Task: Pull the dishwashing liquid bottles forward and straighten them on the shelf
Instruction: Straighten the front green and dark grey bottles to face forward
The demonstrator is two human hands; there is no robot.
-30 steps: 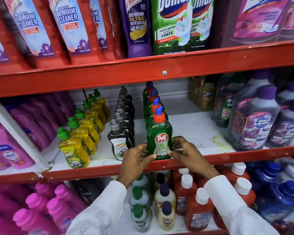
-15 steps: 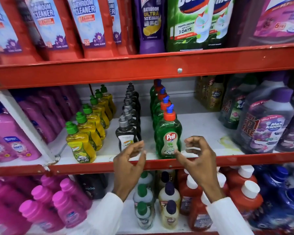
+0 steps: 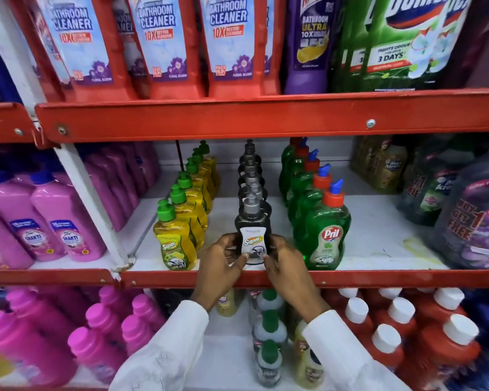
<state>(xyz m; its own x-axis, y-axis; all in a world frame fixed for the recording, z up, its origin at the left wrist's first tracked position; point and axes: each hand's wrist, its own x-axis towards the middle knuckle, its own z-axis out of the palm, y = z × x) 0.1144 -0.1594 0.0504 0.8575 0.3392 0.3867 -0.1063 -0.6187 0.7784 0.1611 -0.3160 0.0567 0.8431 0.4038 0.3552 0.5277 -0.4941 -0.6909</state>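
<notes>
front bottle: small black plastic dishwashing liquid bottle with grey pump cap and white "Super" label, standing upright at the front lip of the white middle shelf, heading the black row.
left hand: left hand is clamping the bottle's lower left side, fingers wrapping the label edge.
right hand: right hand is pressing the lower right side; both closed on the same bottle.
handling: looking light, rigid, smooth plastic, likely a bit slippery; narrow base, so tipping is the risk. Gripping low on the body, not the cap, seems best.
neighbours: yellow green-capped row just beside on the left, green "Pril" row with orange caps just beside on the right; both reaching the front edge.
step: squaring the label forward, by my read.
</notes>
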